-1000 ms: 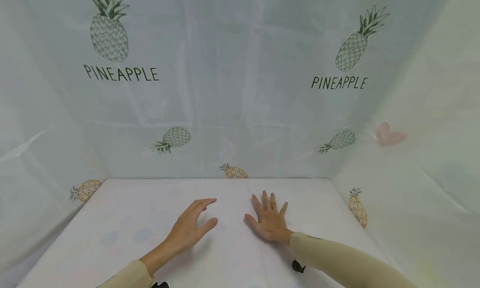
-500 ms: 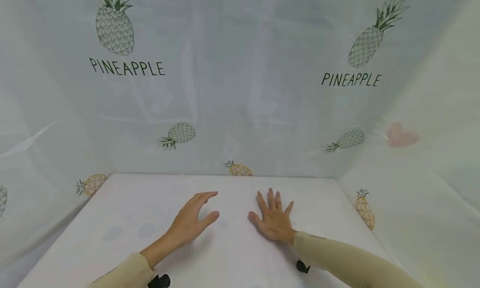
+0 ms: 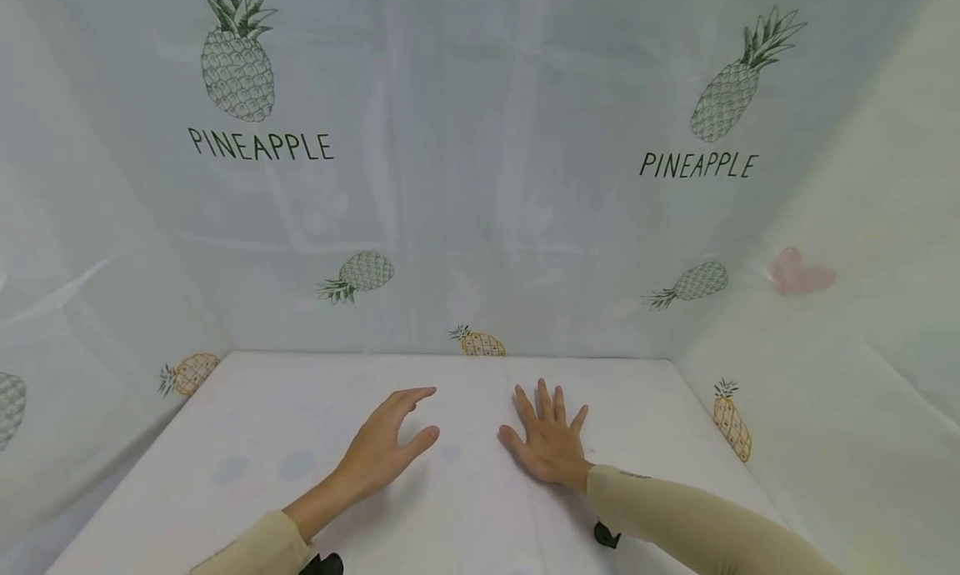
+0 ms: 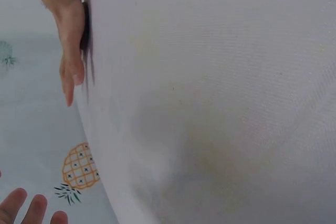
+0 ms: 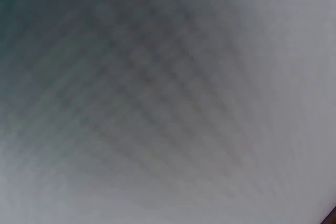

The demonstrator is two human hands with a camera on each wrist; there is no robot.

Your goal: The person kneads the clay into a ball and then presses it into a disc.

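My left hand [image 3: 382,446] is held over the white cloth-covered table [image 3: 465,525], thumb and fingers apart in a loose C with nothing between them. Its fingertips [image 4: 35,206] show at the lower left corner of the left wrist view. To the right, my right hand [image 3: 550,443] lies palm down on the cloth with its fingers spread. The left wrist view shows that same right hand [image 4: 72,38] from the side, along the cloth. Only blurred, shaded cloth [image 5: 157,103] fills the right wrist view.
A pale curtain [image 3: 480,183] printed with pineapples and lettering hangs behind the table, with more sheeting [image 3: 862,350] on both sides. Small black pieces [image 3: 606,535] show beneath the wrists. Beige sleeves [image 3: 675,508] cover both forearms.
The head view has shifted slightly, so the scene sits a little further right. Both hands keep the same pose and the same places over the table.
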